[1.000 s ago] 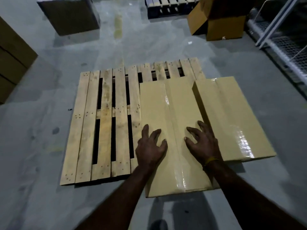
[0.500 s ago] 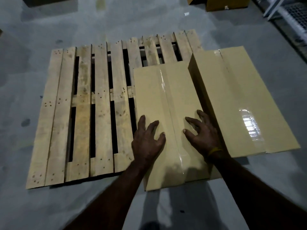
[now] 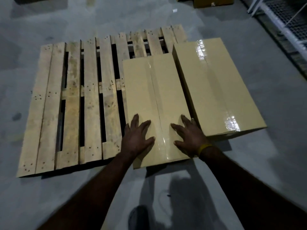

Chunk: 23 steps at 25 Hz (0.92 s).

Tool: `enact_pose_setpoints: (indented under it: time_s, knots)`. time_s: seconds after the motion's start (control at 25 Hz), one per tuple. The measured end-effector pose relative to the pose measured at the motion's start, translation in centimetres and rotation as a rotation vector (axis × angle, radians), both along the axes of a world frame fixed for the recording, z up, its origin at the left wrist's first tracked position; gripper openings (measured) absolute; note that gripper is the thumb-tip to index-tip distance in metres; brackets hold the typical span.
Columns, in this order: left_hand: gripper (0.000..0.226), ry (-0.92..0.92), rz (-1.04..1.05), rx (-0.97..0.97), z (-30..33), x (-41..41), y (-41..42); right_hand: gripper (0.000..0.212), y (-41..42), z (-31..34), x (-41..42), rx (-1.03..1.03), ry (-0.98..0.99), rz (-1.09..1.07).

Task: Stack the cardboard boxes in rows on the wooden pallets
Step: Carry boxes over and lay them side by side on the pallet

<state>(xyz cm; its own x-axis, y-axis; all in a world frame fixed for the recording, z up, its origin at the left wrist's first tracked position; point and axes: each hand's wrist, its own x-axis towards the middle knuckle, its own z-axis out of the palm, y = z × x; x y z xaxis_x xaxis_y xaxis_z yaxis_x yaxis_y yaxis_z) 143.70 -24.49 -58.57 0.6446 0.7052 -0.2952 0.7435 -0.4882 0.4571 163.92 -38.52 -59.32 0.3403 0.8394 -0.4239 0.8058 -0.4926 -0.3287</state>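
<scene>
A wooden pallet [image 3: 73, 103] lies flat on the grey floor. Two taped cardboard boxes sit on its right part. The lower box [image 3: 149, 90] lies in the middle, its near end sticking out past the pallet's front edge. The taller box [image 3: 214, 87] stands right beside it and overhangs the pallet's right side. My left hand [image 3: 137, 138] presses flat on the near end of the lower box, fingers spread. My right hand [image 3: 189, 135], with a yellow band at the wrist, presses on the same box top next to the taller box.
Bare slats fill the left half of the pallet. More cardboard boxes [image 3: 212, 1] stand on the floor at the back right. A white wire-mesh rack [image 3: 282, 19] runs along the right edge. Grey concrete floor [image 3: 49, 196] surrounds the pallet.
The lower box has slid forward onto the pallet under both hands, so less of it hangs over the front edge. The view has tilted down and come closer.
</scene>
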Motion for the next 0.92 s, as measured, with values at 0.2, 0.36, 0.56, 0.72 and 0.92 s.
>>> enact_pose_setpoints:
  time_s: [0.2, 0.36, 0.56, 0.72, 0.92]
  knots:
    - [0.077, 0.109, -0.062, -0.028, 0.7, -3.3, -4.8, 0.084, -4.9, 0.7, -2.6, -0.060, 0.019, 0.043]
    - [0.075, 0.089, -0.114, -0.019, 0.8, -4.8, -6.2, 0.077, -6.5, 0.8, -3.6, -0.055, 0.012, 0.013]
    - [0.074, 0.065, -0.181, 0.044, 0.2, -5.1, -5.8, 0.069, -6.6, 0.6, -3.4, -0.002, -0.021, -0.013]
    - [0.071, 0.057, -0.184, 0.060, 0.0, -4.5, -5.6, 0.065, -7.0, 0.6, -2.6, 0.063, -0.073, -0.009]
    - [0.070, 0.040, -0.182, 0.054, 0.1, -3.4, -5.2, 0.072, -7.3, -0.1, -0.9, 0.109, -0.251, 0.028]
